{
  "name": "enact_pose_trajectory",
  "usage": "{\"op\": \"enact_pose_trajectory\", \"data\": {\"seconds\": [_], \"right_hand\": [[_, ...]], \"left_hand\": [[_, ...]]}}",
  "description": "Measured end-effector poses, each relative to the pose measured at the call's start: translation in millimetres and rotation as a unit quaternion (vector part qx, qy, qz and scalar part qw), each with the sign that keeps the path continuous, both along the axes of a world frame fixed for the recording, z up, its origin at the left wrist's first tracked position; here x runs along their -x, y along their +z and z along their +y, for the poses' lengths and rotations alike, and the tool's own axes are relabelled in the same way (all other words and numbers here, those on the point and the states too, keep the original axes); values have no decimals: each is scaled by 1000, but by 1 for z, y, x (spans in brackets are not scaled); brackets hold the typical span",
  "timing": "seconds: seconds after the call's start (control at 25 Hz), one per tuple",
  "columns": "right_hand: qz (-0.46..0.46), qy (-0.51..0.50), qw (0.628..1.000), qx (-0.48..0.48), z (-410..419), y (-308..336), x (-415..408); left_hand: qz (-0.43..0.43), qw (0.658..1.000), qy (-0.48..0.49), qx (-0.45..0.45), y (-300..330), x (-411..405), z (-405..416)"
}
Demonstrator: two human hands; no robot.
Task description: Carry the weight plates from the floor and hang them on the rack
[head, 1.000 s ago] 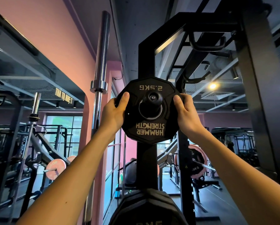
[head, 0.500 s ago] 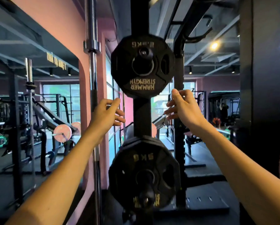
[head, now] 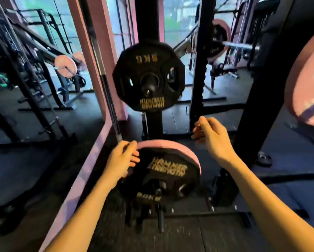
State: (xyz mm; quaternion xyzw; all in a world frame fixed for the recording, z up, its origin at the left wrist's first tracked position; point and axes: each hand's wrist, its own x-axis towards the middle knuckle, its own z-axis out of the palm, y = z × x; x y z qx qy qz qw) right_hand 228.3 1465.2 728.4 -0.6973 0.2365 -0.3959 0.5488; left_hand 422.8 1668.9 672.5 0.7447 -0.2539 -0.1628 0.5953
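Note:
A black 5 kg plate (head: pixel 148 77) hangs on a peg of the black rack post (head: pixel 147 17). Lower on the same post sit a pink plate (head: pixel 170 145) and, in front of it, a black plate (head: pixel 163 175) with gold lettering. My left hand (head: pixel 122 160) hovers by the left rim of the pink plate, fingers loosely curled, holding nothing. My right hand (head: pixel 212 137) floats to the right of the post, above the lower plates, fingers apart and empty. The 2.5 kg plate is out of view above.
A barbell (head: pixel 107 99) stands upright left of the post against a pink pillar (head: pixel 87 51). A large pink plate (head: pixel 309 84) looms at the right edge. A dark bottle-like object (head: pixel 225 188) stands on the black rubber floor. Mirrored racks fill the left side.
Both hands released the 2.5 kg plate on the upper peg and dropped downward. My view tilted down, so the lower plates and the floor now show.

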Motion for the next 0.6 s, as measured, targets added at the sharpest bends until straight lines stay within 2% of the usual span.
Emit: {"op": "enact_pose_trajectory", "data": {"seconds": [0.16,0.32,0.48,0.6], "right_hand": [[99,-47,990,-85,26,-107,50],[179,-103,960,-192,76,-201,102],[256,-166,901,-309,144,-267,152],[270,-204,837,-429,205,-310,197]], "left_hand": [[97,984,-32,-146,-106,49,43],[167,942,-86,-278,-187,92,75],[212,875,-165,-403,-250,117,113],[237,802,-219,-503,-289,136,146]]}}
